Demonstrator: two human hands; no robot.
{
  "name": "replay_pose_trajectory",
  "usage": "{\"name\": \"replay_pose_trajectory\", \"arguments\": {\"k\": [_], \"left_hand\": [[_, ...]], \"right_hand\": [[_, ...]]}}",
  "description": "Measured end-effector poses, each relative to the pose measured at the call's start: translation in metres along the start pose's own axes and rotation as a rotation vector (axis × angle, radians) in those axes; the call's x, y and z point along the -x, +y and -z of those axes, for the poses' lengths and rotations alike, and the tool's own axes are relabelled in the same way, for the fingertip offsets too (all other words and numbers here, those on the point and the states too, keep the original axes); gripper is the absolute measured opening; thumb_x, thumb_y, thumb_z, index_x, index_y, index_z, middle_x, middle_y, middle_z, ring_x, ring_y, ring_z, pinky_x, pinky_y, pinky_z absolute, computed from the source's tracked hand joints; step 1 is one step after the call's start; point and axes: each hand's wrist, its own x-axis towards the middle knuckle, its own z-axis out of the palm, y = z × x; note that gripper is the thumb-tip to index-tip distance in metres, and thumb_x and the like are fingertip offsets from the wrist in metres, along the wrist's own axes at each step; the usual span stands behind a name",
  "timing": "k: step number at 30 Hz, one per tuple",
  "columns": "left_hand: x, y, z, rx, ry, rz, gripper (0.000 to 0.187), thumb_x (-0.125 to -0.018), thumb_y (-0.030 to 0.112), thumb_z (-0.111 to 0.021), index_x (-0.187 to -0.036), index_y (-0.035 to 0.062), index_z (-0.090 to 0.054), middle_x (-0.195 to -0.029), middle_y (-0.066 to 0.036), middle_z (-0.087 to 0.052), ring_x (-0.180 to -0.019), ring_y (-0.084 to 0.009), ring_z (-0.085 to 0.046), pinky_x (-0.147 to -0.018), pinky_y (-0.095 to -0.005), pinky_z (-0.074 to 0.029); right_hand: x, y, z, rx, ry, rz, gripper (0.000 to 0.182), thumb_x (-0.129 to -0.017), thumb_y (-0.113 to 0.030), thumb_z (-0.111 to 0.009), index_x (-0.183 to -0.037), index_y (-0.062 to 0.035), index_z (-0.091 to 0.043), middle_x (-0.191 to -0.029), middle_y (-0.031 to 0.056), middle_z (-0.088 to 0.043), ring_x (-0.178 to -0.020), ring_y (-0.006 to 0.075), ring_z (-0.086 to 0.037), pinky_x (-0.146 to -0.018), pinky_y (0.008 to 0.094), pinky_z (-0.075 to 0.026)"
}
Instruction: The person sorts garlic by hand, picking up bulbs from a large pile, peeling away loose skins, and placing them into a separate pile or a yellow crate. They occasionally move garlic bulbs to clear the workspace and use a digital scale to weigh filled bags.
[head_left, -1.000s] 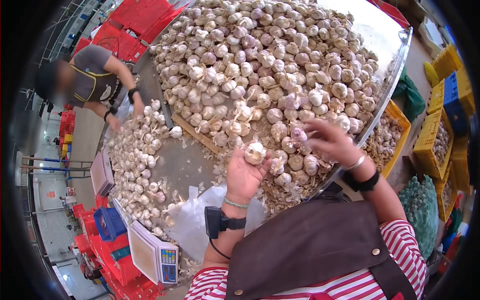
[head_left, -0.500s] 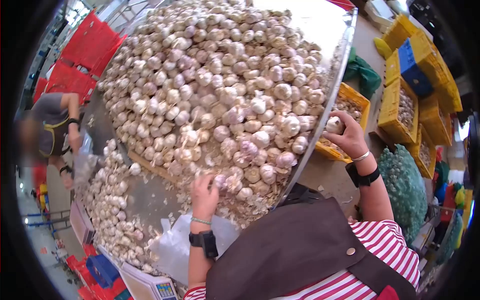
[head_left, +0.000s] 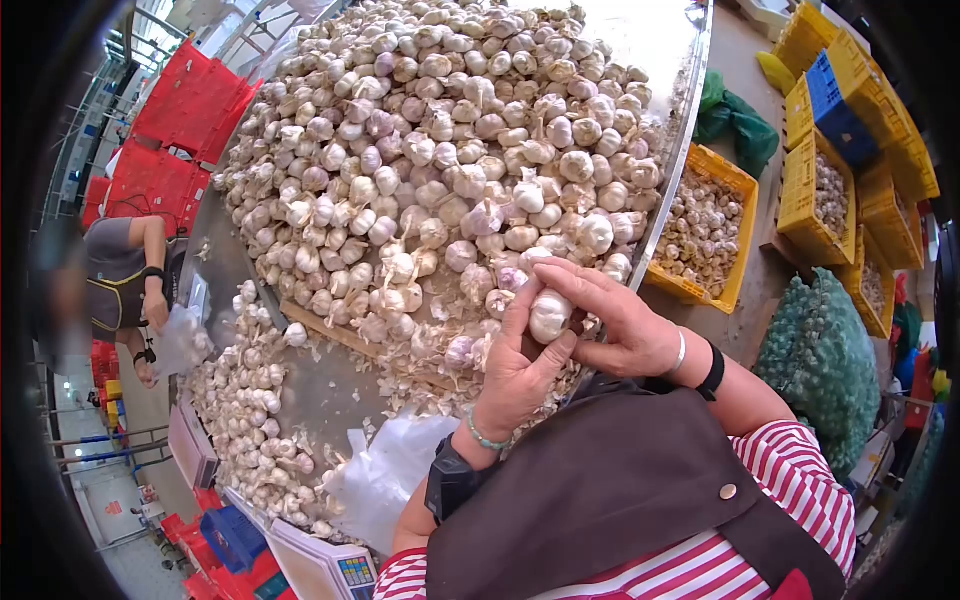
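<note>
A white garlic bulb (head_left: pixel 550 316) is held between both hands at the near edge of the pile. My left hand (head_left: pixel 512 385) closes on it from the left, thumb and fingertips against its side. From the right, my right hand (head_left: pixel 632 328) wraps over it, with the thumb below and the fingers above. Just beyond them rises a large heap of garlic bulbs (head_left: pixel 400 170) on a metal table (head_left: pixel 320 385). Loose papery skins (head_left: pixel 440 385) lie by my left hand.
A wooden strip (head_left: pixel 330 328) separates the heap from a smaller garlic pile (head_left: pixel 240 400). A clear plastic bag (head_left: pixel 395 470) and a scale (head_left: pixel 310 560) are near my left arm. Yellow crates (head_left: pixel 745 240) and a green net sack (head_left: pixel 825 360) stand right. Another person (head_left: pixel 125 270) works at left.
My right hand has come in from over the yellow crate with a garlic bulb. My left hand has left the skins and moved right to meet it at the bulb.
</note>
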Motion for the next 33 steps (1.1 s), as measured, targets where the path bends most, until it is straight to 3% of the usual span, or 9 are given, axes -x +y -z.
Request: {"name": "replay_pose_trajectory", "arguments": {"k": [1,3,4,5,8,11,21,31,33], "left_hand": [[0.001,-0.001,0.003,-0.056,0.037,-0.028,0.064,-0.092,0.005,-0.062,-0.147,0.0058,-0.029,-0.127,-0.008,-0.054,-0.115,-0.0165,-0.054,-0.095,-0.0308,-0.047],[0.006,-0.003,0.012,-0.082,0.083,-0.049,0.062,-0.089,0.007,-0.067,-0.143,0.0036,-0.036,-0.124,-0.010,-0.056,-0.111,-0.0184,-0.057,-0.093,-0.0312,-0.048],[0.008,-0.002,0.018,-0.356,0.124,-0.119,0.061,-0.087,0.008,-0.070,-0.140,0.0026,-0.040,-0.122,-0.011,-0.057,-0.108,-0.0203,-0.059,-0.092,-0.0314,-0.048],[0.009,-0.002,0.022,-0.630,0.164,-0.188,0.061,-0.084,0.010,-0.073,-0.137,0.0015,-0.045,-0.120,-0.013,-0.058,-0.105,-0.0222,-0.061,-0.090,-0.0316,-0.049],[0.006,0.004,0.023,-0.800,0.181,-0.257,0.060,-0.078,0.012,-0.078,-0.132,0.0030,-0.052,-0.116,-0.016,-0.057,-0.098,-0.0275,-0.062,-0.080,-0.0346,-0.052],[0.005,0.000,0.024,-0.948,0.166,-0.315,0.059,-0.075,0.009,-0.080,-0.129,0.0051,-0.056,-0.112,-0.014,-0.057,-0.095,-0.0265,-0.062,-0.076,-0.0348,-0.054],[0.007,0.006,0.022,-1.212,0.123,-0.375,0.060,-0.071,0.011,-0.080,-0.128,0.0096,-0.059,-0.106,-0.013,-0.056,-0.088,-0.0291,-0.063,-0.071,-0.0370,-0.053],[0.006,-0.006,0.025,-1.256,0.105,-0.405,0.059,-0.069,0.010,-0.081,-0.124,0.0064,-0.060,-0.106,-0.014,-0.056,-0.086,-0.0296,-0.062,-0.071,-0.0369,-0.052],[0.009,-0.009,0.021,-0.960,0.232,-0.213,0.055,-0.071,0.008,-0.082,-0.120,0.0015,-0.059,-0.101,-0.012,-0.059,-0.088,-0.0247,-0.063,-0.073,-0.0341,-0.052]], "right_hand": [[0.002,-0.001,-0.004,-0.007,0.000,0.002,0.073,-0.078,-0.002,-0.065,-0.145,-0.0063,-0.035,-0.137,0.0151,-0.046,-0.121,0.0244,-0.051,-0.100,0.0349,-0.043],[0.009,-0.005,-0.012,-0.566,0.055,-0.353,0.069,-0.084,-0.004,-0.061,-0.147,-0.0063,-0.033,-0.140,0.0139,-0.043,-0.120,0.0207,-0.051,-0.099,0.0337,-0.043],[0.015,-0.004,-0.016,-0.641,0.062,-0.444,0.063,-0.090,-0.007,-0.056,-0.148,-0.0065,-0.032,-0.136,0.0122,-0.048,-0.113,0.0162,-0.053,-0.098,0.0314,-0.044],[0.014,-0.004,-0.018,-0.644,0.058,-0.445,0.063,-0.090,-0.007,-0.056,-0.148,-0.0065,-0.032,-0.136,0.0122,-0.048,-0.113,0.0162,-0.053,-0.098,0.0314,-0.044],[0.009,-0.006,-0.029,-0.805,0.073,-0.455,0.057,-0.094,-0.010,-0.056,-0.146,-0.0042,-0.035,-0.120,0.0089,-0.059,-0.104,0.0129,-0.055,-0.094,0.0290,-0.046],[0.010,0.001,-0.027,-0.702,0.015,-0.590,0.053,-0.095,-0.011,-0.055,-0.144,-0.0024,-0.038,-0.118,0.0082,-0.060,-0.106,0.0120,-0.056,-0.092,0.0279,-0.047],[0.008,0.009,-0.036,-0.703,0.100,-0.520,0.042,-0.089,-0.007,-0.051,-0.130,0.0006,-0.051,-0.102,0.0036,-0.062,-0.089,0.0091,-0.057,-0.079,0.0241,-0.048],[0.018,0.035,-0.047,-0.581,0.084,-0.570,0.041,-0.082,0.000,-0.049,-0.123,0.0033,-0.055,-0.099,0.0052,-0.065,-0.088,0.0098,-0.060,-0.079,0.0242,-0.050],[0.017,0.034,-0.046,-0.464,0.066,-0.546,0.041,-0.082,0.003,-0.048,-0.122,0.0039,-0.056,-0.099,0.0061,-0.066,-0.087,0.0104,-0.061,-0.079,0.0240,-0.050]]}}
